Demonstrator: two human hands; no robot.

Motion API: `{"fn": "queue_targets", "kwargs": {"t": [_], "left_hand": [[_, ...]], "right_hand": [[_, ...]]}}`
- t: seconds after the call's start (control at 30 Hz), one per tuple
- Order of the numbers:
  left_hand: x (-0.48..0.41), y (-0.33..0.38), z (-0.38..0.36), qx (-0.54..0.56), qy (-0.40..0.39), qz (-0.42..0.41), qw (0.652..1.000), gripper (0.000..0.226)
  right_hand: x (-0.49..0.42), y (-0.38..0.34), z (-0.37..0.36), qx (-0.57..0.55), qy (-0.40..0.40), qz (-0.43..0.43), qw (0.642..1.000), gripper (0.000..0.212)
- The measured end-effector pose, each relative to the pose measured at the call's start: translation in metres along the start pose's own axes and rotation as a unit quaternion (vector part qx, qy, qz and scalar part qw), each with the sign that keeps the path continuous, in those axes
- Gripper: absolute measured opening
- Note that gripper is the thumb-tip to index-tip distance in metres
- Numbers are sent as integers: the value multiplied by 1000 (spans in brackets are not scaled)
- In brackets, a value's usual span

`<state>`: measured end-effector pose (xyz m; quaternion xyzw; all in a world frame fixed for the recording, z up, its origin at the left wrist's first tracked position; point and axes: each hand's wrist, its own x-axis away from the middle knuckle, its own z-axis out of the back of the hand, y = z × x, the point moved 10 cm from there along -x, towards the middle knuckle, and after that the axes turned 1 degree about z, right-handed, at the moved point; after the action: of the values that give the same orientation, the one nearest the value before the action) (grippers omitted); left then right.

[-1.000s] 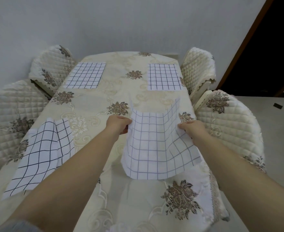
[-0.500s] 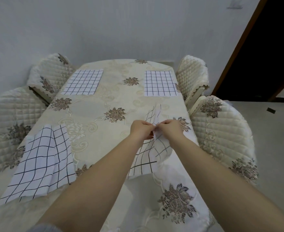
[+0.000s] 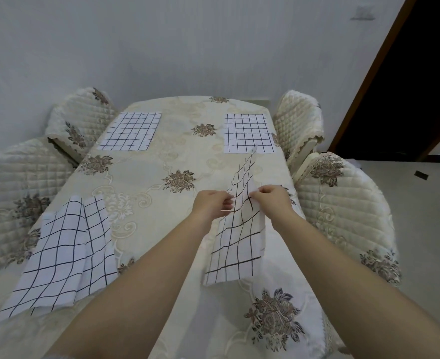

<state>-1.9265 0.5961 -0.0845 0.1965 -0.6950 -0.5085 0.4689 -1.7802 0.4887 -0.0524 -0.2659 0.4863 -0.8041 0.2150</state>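
the left hand (image 3: 211, 206) and the right hand (image 3: 273, 200) are close together over the near right part of the table (image 3: 161, 156). each pinches the upper part of the held checked cloth (image 3: 237, 244) with curled fingers. the left fingertips (image 3: 228, 202) and the right fingertips (image 3: 253, 194) are nearly meeting, with a fold of fabric between them. the cloth hangs from that grip in a narrow, doubled-over shape. one corner pokes up behind the hands and the lower edge drops toward the tablecloth. i cannot tell whether that edge touches the table.

both bare forearms run in from the bottom of the view and hide part of the table's near end. the left forearm passes just beside the near left cloth (image 3: 63, 255), which lies loosely folded and a little rumpled.

farther out, the far left cloth (image 3: 132, 131) and the far right cloth (image 3: 248, 133) lie flat. that makes four checked cloths in all: three on the table and one in the hands. the raised corner of the held one overlaps the near edge of the far right cloth in view.

four quilted chairs stand around the table, two on each side: far left chair (image 3: 81, 117), near left chair (image 3: 14, 177), far right chair (image 3: 299, 117) and near right chair (image 3: 343, 203). a dark doorway (image 3: 408, 99) is at the right.
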Motion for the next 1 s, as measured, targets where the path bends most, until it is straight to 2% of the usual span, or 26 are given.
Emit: {"fn": "queue_targets", "kwargs": {"t": [0.1,0.2,0.33,0.47,0.53,0.67,0.7,0.77,0.8,0.83,0.9,0.93,1.0], "left_hand": [[-12,-12,30,-4,49,11,999,9],[-18,-29,48,-12,67,46,997,27],[-15,-52,46,33,36,100,994,49],[-11,-72,38,99,9,157,983,65],[-8,-76,32,119,-6,173,978,65],[-4,-73,14,164,-62,167,970,51],[-6,-71,12,175,-67,158,970,47],[-12,-69,15,193,-52,140,970,38],[-15,-67,19,197,-38,132,971,34],[-18,-67,23,198,-26,124,972,32],[-24,-65,29,187,-11,108,976,31],[-27,-65,31,181,-8,100,978,30],[-32,-64,32,171,-7,88,981,26]], "right_hand": [[-1,-4,1,-62,-53,-3,997,12],[1,-11,2,-146,-109,-21,983,13],[-2,-16,8,-211,-139,-19,967,6],[2,-20,17,-243,-140,-16,960,15],[2,-17,23,-258,-129,-27,957,11],[-2,-3,32,-257,-109,-46,959,14],[-1,0,33,-255,-109,-47,960,18],[-4,13,35,-252,-107,-64,960,55],[-4,18,37,-244,-107,-71,961,66],[-6,24,38,-246,-105,-75,961,60],[-3,31,39,-260,-108,-79,956,24],[-4,37,39,-262,-109,-84,955,16],[-6,49,39,-258,-107,-86,956,17]]}}
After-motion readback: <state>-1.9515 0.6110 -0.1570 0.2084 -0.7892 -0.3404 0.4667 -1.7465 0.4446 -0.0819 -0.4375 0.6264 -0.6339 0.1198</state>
